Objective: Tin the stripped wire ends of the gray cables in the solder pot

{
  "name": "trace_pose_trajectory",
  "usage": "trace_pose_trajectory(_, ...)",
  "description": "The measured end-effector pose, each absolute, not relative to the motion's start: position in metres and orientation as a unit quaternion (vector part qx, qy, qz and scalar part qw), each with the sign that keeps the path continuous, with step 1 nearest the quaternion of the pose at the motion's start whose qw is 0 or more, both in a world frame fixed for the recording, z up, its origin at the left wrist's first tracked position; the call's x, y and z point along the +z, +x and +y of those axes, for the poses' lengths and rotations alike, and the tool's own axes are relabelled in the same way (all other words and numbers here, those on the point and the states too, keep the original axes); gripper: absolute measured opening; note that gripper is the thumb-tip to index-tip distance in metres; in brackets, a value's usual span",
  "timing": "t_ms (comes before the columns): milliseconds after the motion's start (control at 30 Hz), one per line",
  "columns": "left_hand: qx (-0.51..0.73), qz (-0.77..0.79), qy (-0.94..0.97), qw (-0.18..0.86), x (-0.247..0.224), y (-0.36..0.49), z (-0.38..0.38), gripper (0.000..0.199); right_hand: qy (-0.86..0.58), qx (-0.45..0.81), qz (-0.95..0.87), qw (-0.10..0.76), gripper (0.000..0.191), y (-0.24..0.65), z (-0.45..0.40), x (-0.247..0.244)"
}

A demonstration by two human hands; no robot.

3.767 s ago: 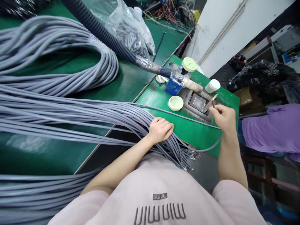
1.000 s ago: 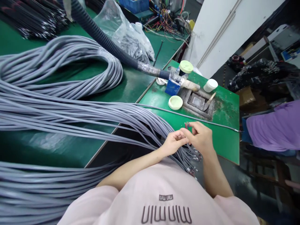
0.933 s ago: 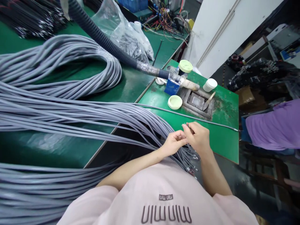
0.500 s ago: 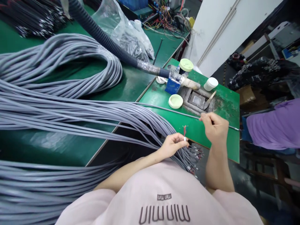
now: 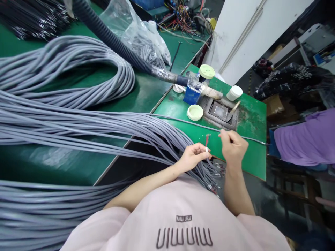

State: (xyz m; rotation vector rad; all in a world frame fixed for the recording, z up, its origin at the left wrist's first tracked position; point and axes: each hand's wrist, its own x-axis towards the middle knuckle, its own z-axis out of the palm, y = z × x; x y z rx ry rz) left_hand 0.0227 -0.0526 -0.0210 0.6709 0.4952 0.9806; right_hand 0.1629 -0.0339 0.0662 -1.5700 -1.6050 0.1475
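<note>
My left hand (image 5: 194,157) is closed around the end of a grey cable, pinching it at a white band. Thin coloured wires (image 5: 207,140), red and green among them, fan upward from its fingertips. To its right, my right hand (image 5: 233,148) has curled fingers with thumb and forefinger together; anything between them is hidden. Behind that hand, a single grey cable (image 5: 188,122) lies across the green board, its tip reaching the right edge. A thick bundle of grey cables (image 5: 157,134) runs under my left hand, its stripped ends (image 5: 216,174) hanging past the board.
A soot-marked square pot (image 5: 218,111) with a spatula (image 5: 232,111) sits on the green board (image 5: 252,115). Around it are a pale shallow lid (image 5: 195,112), a white cup (image 5: 234,93) and a hose (image 5: 125,52) with its nozzle. A person in a purple top (image 5: 306,137) is at right.
My right hand has moved left and slightly down, towards the wires at my left hand. The single cable on the board stays where it was. My left hand has risen slightly.
</note>
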Motion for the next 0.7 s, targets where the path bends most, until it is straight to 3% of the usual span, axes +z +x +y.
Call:
trace_pose_trajectory(67, 0.461, 0.237, 0.307, 0.798, -0.022, 0.022, -0.051, 0.033, -0.630, 0.055, -0.644, 0.430, 0.031, 0.167, -0.036, 0.070)
trace_pose_trajectory(267, 0.472, 0.226, 0.315, 0.791, -0.021, 0.025, -0.049, 0.033, -0.602, 0.102, -0.729, 0.311, 0.019, 0.153, -0.041, 0.063)
trace_pose_trajectory(533, 0.484, 0.247, 0.301, 0.784, -0.023, 0.022, -0.047, 0.035, -0.590, 0.076, -0.733, 0.330, 0.032, 0.141, -0.047, 0.057)
trace_pose_trajectory(700, 0.475, 0.247, 0.272, 0.800, -0.026, 0.017, -0.045, 0.034, -0.568, 0.087, -0.739, 0.351, 0.022, 0.147, -0.055, 0.059)
